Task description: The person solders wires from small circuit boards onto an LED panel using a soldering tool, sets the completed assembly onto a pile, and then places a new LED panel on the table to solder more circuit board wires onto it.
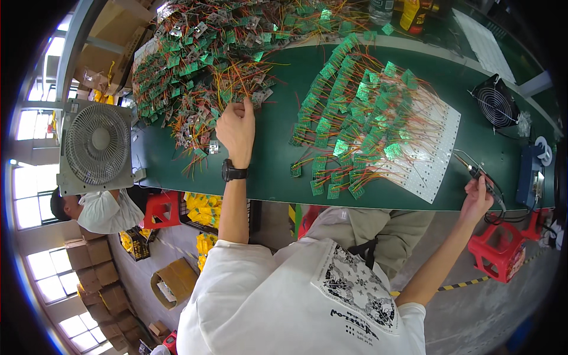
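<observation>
My left hand (235, 129) reaches to the near right side of a big heap of small green circuit boards (171, 77) with red and yellow wires. Its fingers are pinched together on thin wires (236, 80) that fan out beyond the fingertips. Over the table's front edge at the right, my right hand (477, 201) is closed around a soldering iron (473, 170), whose metal tip points up and left toward a white perforated board (435, 163). Rows of wired green boards (361, 100) lie between my hands, many with their wires across that white board.
A black fan (496, 102) and a blue device with a white spool (532, 171) stand on the green table (272, 160) at right. A bottle (380, 10) stands at the back. A large grey fan (97, 145) is left; red stools (500, 248) are below; another person (109, 210) sits beyond.
</observation>
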`<action>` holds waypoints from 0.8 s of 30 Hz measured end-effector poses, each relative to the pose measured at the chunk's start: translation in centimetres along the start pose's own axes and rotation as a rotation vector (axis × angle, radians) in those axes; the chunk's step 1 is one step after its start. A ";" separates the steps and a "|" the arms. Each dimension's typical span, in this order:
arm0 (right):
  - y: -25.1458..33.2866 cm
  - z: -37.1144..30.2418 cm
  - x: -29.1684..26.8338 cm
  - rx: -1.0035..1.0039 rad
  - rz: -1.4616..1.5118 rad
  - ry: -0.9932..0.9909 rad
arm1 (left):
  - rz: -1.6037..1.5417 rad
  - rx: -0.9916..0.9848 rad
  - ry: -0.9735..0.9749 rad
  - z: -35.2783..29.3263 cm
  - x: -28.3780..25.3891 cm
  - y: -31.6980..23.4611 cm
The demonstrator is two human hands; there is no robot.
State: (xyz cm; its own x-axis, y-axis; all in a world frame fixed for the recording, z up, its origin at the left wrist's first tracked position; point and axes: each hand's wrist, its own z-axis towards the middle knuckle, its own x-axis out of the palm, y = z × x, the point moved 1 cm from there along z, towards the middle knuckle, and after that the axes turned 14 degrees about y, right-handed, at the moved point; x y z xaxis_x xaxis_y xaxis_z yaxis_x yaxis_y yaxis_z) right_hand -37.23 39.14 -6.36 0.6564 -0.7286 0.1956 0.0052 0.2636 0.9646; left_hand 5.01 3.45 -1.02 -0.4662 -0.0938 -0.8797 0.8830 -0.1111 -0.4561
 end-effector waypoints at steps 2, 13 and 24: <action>0.1 -0.1 -0.1 0.005 -0.001 -0.009 | -0.054 0.013 0.046 -0.3 0.0 -0.4; 0.2 -0.2 0.2 -0.002 0.022 -0.017 | -0.426 0.087 0.186 -1.7 0.4 1.9; 0.1 0.0 0.2 -0.012 0.042 -0.022 | -0.406 0.078 0.070 -1.4 1.7 1.5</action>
State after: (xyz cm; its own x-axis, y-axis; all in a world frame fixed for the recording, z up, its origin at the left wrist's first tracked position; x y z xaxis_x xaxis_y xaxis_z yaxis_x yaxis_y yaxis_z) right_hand -37.09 39.02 -6.22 0.6393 -0.7307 0.2396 -0.0130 0.3013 0.9535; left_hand 5.56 4.49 -3.41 -0.7684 0.0400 -0.6388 0.6202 -0.1999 -0.7585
